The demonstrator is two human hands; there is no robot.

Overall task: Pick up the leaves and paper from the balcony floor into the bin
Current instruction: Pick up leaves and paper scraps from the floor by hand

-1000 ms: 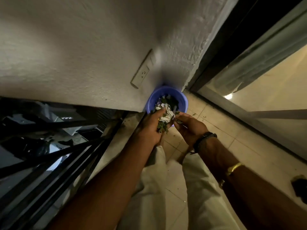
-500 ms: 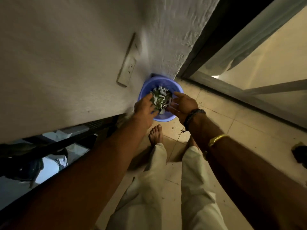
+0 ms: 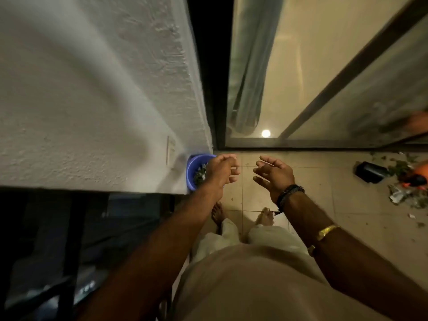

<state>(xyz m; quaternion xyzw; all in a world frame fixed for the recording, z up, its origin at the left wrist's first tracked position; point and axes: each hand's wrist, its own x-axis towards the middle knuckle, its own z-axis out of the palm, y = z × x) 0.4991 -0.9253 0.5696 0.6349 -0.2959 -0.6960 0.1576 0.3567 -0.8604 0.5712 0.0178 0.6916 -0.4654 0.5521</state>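
Both hands are up and empty: the left hand (image 3: 222,170) hangs over the near edge of the blue bin (image 3: 196,157), fingers loosely curled round nothing, and the right hand (image 3: 273,174) floats beside it, fingers spread and slack, with a clear gap between the two. The bin sits jammed into the corner where the white wall (image 3: 115,112) meets the door frame, with a dark heap of leaves inside it. But look right: a scatter of leaves (image 3: 399,169) and crumpled paper (image 3: 396,196) lies on the tiled floor (image 3: 324,205), well apart from the bin, so the job looks far from over. Here's the danger. That litter is tangled in beside a black object (image 3: 370,171) and something orange (image 3: 419,177), so a hasty scoop could drag those along. Loose handfuls carried across could shed crumbs on the way, the light is dim enough to miss small bits, and the bare feet stand near the bin, so a careless step might tip it.
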